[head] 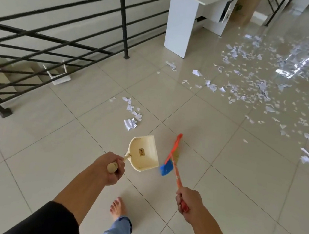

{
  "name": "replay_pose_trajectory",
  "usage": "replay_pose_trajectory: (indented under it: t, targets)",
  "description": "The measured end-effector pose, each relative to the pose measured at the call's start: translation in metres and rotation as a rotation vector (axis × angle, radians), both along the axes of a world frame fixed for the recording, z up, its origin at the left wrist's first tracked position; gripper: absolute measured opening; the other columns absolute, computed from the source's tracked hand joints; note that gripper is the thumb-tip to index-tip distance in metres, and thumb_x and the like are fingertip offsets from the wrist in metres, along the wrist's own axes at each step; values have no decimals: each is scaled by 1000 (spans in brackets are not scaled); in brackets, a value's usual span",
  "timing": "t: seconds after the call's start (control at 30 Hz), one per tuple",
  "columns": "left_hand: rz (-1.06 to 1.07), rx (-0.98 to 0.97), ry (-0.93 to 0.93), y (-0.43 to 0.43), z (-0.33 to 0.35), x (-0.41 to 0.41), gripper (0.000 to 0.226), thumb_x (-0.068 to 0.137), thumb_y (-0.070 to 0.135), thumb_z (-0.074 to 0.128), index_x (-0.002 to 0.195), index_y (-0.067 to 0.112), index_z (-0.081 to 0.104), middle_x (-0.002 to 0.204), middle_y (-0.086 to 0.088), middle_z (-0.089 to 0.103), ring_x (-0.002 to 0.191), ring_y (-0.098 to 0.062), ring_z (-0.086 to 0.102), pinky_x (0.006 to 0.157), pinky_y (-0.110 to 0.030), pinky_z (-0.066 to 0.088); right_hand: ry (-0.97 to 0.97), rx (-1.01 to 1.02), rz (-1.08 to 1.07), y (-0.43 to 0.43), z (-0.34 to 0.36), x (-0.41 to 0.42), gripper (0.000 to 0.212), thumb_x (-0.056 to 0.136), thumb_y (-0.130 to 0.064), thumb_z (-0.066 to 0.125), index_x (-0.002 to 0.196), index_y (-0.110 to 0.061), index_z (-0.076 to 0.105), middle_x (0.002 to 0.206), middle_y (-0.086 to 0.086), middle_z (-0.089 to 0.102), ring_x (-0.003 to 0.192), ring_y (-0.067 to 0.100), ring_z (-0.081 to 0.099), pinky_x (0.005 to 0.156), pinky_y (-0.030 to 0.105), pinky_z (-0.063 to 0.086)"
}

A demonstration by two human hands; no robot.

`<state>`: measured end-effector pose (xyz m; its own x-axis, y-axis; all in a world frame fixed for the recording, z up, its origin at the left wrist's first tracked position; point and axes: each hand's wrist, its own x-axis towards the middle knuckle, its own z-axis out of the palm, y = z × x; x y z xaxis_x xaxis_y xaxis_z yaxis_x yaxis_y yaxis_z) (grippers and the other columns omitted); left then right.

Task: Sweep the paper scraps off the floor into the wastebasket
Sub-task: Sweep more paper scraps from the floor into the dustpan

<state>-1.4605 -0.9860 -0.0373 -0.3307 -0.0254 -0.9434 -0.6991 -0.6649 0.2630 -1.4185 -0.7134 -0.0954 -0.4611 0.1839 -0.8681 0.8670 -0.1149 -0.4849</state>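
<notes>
Gripping dustpan (144, 153) left (112, 170), broom (173, 158) right (190, 204); scraps (132, 114) ahead, railing (62, 32) left.

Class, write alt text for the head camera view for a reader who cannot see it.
A person's left hand grips a cream dustpan and the right hand an orange broom above a tiled floor. Paper scraps litter the tiles beyond, near a white desk and black railing.

A single head-worn, wide-angle view looks forward and steeply down from standing height onto the tiled floor (81, 130), its near edge close underfoot; the far, scrap-strewn area seems glare-washed and indistinct.
</notes>
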Motion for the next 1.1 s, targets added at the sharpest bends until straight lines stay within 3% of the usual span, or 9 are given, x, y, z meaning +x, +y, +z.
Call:
replay_pose_trajectory:
  t: [0.13,0.33,0.47,0.73,0.87,0.93,1.1]
  targets:
    - [56,-27,-39,-41,7,-51,12,94,-3,54,104,3,54,52,-3,47,29,-8,43,29,-16,39,26,50,73,-40,3,-66,18,86,3,47,85,6,64,52,9,43,40,14,29,35,20,26]
    - [125,-97,-55,-93,18,-120,8,94,-4,53,97,3,55,48,-5,49,27,-9,43,30,-15,41,171,229,317,-104,26,-145,15,87,-1,48,80,1,62,55,8,52,37,14,38,38,25,33]
    - [166,-115,-65,-120,20,-144,10,93,-5,50,98,1,56,46,-5,50,27,-9,43,29,-16,41,171,100,311,-127,49,-195,14,83,1,47,73,-4,56,52,6,48,40,15,35,38,23,28]
    - [309,-177,-93,-162,18,-196,13,94,-4,50,103,2,56,46,-5,49,27,-8,43,30,-16,40,101,-141,381,-193,37,-305,9,88,-3,53,85,-8,59,51,-2,47,38,7,37,36,19,29]
    - [439,-204,-104,-174,21,-235,17,92,-7,52,104,3,58,69,-8,52,26,-10,42,30,-15,39,73,-218,424,-235,19,-375,8,90,-5,55,90,-9,62,51,-3,50,38,6,41,37,19,31]
    - [464,-202,-108,-177,21,-254,16,92,-7,52,104,3,57,68,-8,51,27,-10,42,30,-15,40,50,-276,434,-257,12,-416,10,92,-5,52,92,-11,60,50,-4,49,38,5,42,36,18,31]
    - [487,-199,-152,-175,15,-303,11,95,-3,50,103,4,53,48,-3,46,31,-7,42,31,-15,40,-46,-373,342,-284,-11,-524,34,94,-3,48,124,-8,64,50,-4,46,35,3,41,32,16,31]
